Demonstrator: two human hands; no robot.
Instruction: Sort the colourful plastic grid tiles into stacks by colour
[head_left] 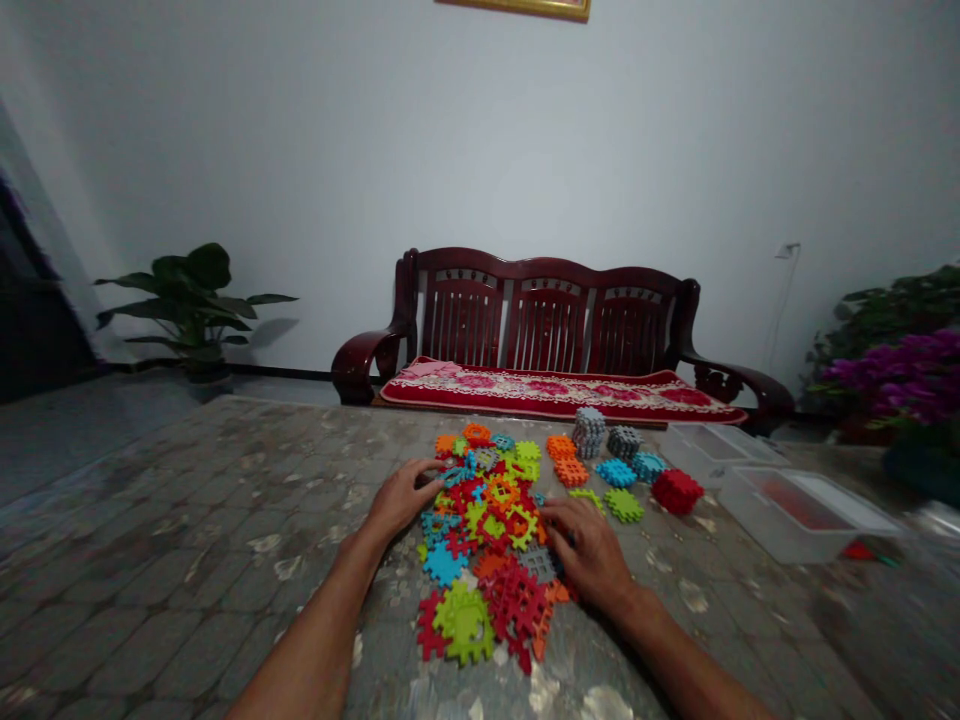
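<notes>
A loose heap of flat interlocking plastic pieces (487, 540) in red, green, blue, orange and grey lies on the patterned table (187, 560). My left hand (401, 495) rests at the heap's left edge, fingers curled onto a blue piece. My right hand (589, 555) lies on the heap's right side, fingers bent over the pieces. Whether either hand grips a piece is unclear. Beyond the heap stand sorted stacks: orange (566, 460), grey (589, 432), blue (616, 472), red (676, 490) and a green piece (624, 505).
A clear plastic box (802, 510) and its lid (705, 445) sit at the right. Behind the table is a dark wooden bench (547, 330) with a red cushion. A potted plant (191, 300) stands at the left, and purple flowers (900, 375) at the right.
</notes>
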